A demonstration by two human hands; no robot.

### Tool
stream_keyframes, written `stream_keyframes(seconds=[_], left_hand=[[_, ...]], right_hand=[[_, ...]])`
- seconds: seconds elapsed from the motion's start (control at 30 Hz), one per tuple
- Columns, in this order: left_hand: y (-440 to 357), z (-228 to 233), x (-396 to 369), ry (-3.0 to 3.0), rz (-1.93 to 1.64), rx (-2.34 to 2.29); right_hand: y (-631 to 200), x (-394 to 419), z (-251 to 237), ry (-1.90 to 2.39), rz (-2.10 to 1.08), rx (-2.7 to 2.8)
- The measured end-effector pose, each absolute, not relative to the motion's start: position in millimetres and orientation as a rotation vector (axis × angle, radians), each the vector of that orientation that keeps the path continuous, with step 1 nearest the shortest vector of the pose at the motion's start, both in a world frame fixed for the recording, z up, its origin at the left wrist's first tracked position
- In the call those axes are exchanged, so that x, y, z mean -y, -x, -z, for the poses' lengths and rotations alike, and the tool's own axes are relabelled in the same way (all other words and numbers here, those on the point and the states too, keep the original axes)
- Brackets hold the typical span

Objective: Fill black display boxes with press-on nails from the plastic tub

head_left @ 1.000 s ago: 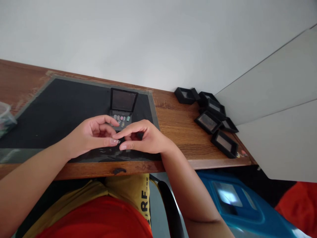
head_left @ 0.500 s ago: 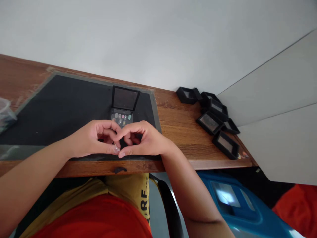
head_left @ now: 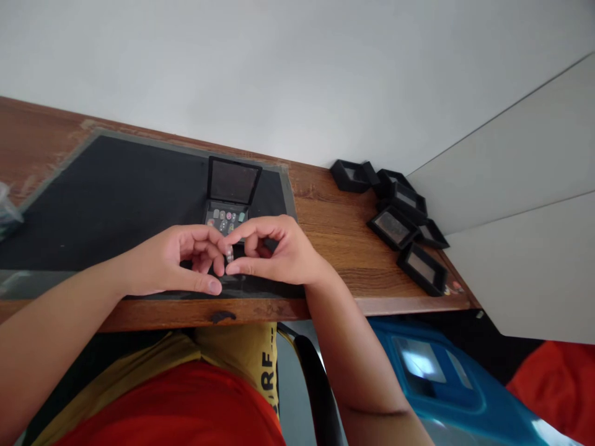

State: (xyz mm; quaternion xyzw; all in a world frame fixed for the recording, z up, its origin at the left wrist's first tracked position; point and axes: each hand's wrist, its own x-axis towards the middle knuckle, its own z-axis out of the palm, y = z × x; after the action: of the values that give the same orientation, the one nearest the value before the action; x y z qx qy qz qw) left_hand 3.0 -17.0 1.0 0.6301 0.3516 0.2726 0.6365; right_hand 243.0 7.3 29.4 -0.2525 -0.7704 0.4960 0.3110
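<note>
My left hand (head_left: pixel 171 263) and my right hand (head_left: pixel 274 254) meet fingertip to fingertip over the front edge of a black mat (head_left: pixel 116 204). Between the right thumb and forefinger sits a small clear press-on nail (head_left: pixel 229 254), and the left fingers touch it too. Just behind the hands stands an open black display case (head_left: pixel 231 198) with its lid raised. Several small coloured nails (head_left: pixel 226 218) lie in its base, partly hidden by my fingers.
Several shut black display cases (head_left: pixel 400 217) lie in a loose heap at the right end of the wooden desk (head_left: pixel 339 229). A clear plastic bag (head_left: pixel 7 214) sits at the left edge. A blue bin (head_left: pixel 441 378) stands below the desk on the right.
Both hands have lifted slightly and shifted toward the open case. The small clear nail has passed from my left thumb tip into the pinch of my right fingers.
</note>
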Motion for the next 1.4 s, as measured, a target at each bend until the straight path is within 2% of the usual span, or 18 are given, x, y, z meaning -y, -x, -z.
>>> stream_keyframes(seconds=[0.13,0.23,0.47,0.77,0.93,1.4], left_hand=[[-3,-1,18,-1.466,-0.614,-0.804],[-4,2,21,-1.41,-0.647,-0.784],[-6,4,26,-1.375,-0.759,-0.833],[-5,-6,29,-1.826,-1.11,-1.43],[-4,-5,25,-1.948,-1.003,-1.66],[-1,2,13,-1.962,-0.659,-1.701]], right_hand=[[-245,-10,-26,0.788,-0.67,2.012],[-250,-15,-26,0.936,-0.504,2.012],[-255,-24,-31,1.403,-0.492,2.319],[-249,-23,-32,1.413,-0.612,2.359],[-245,-22,-30,1.414,-0.627,2.395],[-239,-22,-24,1.396,-0.697,2.405]])
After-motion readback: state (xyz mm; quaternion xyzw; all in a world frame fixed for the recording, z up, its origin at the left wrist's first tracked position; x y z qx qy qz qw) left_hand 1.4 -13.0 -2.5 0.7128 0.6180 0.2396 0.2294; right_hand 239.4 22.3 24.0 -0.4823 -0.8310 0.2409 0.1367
